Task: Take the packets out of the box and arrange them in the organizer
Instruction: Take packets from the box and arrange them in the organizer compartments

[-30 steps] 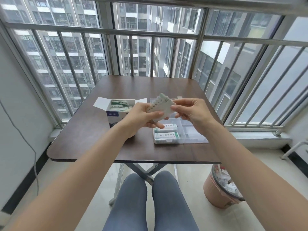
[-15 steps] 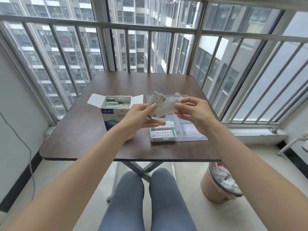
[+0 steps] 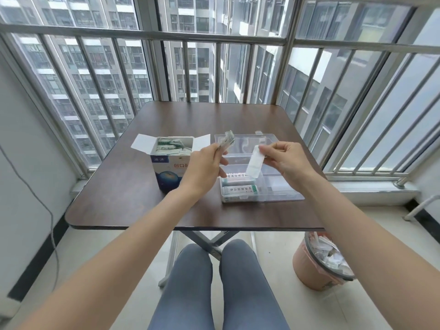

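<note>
A single white packet [image 3: 254, 164] hangs from the pinching fingertips of the right hand [image 3: 287, 160], its lower end dangling over the organizer [image 3: 281, 196], above a compartment on the left side. At nine o'clock from it, the left hand [image 3: 204, 169] grips a small bundle of packets [image 3: 227, 141] between thumb and fingers, the bundle sticking up past the knuckles. The clear organizer sits on the counter [image 3: 123, 186] with its lid open toward twelve o'clock; two stacks of stored packets [image 3: 239, 189] fill its near-left compartments, though how many lie in each is hard to tell. At nine o'clock from the organizer stands the box [image 3: 169, 170], flaps open, more packets visible inside. On the floor, at five o'clock from the counter, is a pink bin [image 3: 319, 265] full of paper scraps.
</note>
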Demonstrator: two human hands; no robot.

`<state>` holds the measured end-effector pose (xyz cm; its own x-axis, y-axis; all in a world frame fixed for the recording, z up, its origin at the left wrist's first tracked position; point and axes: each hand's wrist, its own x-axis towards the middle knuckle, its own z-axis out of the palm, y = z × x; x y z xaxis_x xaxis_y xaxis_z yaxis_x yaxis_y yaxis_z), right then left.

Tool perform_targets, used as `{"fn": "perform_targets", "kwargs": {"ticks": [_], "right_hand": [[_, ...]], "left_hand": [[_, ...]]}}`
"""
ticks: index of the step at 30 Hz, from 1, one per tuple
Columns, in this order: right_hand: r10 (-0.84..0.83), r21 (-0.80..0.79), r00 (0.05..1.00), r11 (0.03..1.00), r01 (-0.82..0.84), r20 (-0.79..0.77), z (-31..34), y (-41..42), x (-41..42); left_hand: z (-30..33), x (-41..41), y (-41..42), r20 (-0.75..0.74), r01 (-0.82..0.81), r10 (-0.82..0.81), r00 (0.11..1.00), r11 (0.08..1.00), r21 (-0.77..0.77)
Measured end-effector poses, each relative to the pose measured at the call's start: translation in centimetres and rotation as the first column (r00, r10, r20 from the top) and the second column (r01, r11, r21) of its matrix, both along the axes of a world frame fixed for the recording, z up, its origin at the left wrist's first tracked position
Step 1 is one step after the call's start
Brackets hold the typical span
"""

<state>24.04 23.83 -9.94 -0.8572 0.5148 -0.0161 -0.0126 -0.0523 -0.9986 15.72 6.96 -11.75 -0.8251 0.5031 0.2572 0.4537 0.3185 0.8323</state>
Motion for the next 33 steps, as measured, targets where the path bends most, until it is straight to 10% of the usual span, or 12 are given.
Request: {"fn": "perform_targets", "kwargs": {"ticks": [21,28,33], "right_hand": [[-0.107,0.186,0.993,0.978,0.096,0.047,-0.2,-0.5,-1.1],[-0.109,-0.168,0.988,0.982,0.089,-0.111,0.2,0.3,-0.8],[-0.02,-0.087,1.0,0.996,0.02,-0.005,-0.2,1.1,-0.2]], "left_hand": [[-0.5,-0.4,2.3,0.411,-0.016,-0.105,0.906,0.959,0.281],[-1.5,-0.6,2.1,0.369,-0.125,0.016,0.929,0.954,0.272],[-1.5,-0.3,2.8,0.449,-0.235,0.061,0.891,0.91,0.342]]}}
